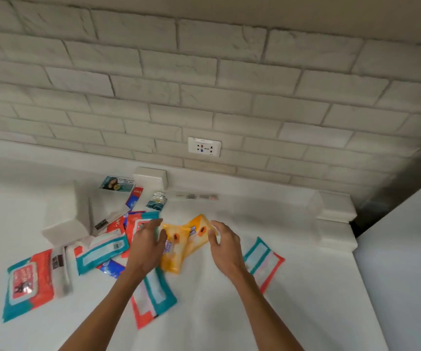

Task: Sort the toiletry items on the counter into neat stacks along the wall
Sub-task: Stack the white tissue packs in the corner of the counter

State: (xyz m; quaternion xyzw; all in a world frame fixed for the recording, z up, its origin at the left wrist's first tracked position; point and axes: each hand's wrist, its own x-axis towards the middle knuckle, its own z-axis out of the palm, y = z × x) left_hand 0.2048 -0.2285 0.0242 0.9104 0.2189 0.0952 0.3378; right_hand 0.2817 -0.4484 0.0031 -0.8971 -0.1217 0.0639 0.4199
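Note:
Two orange soap packets (179, 245) lie side by side in the middle of the white counter (204, 312). My left hand (146, 243) holds their left edge, thumb on the packet. My right hand (224, 240) pinches the right edge between thumb and fingers. Several teal-and-red wipes packs are scattered around: one at the far left (29, 282), one left of my left hand (100, 252), one under my left forearm (153, 297), one to the right of my right hand (263, 259). Toothpaste sachets (134, 198) and a shampoo sachet (115, 183) lie near the wall.
White tissue packs stand at the back left (65, 216) and against the wall (151, 178). A teal sachet (156, 200) and a pale strip of sachets (196, 196) lie by the brick wall, below a socket (204, 146). A white ledge (336, 206) bounds the counter's right end.

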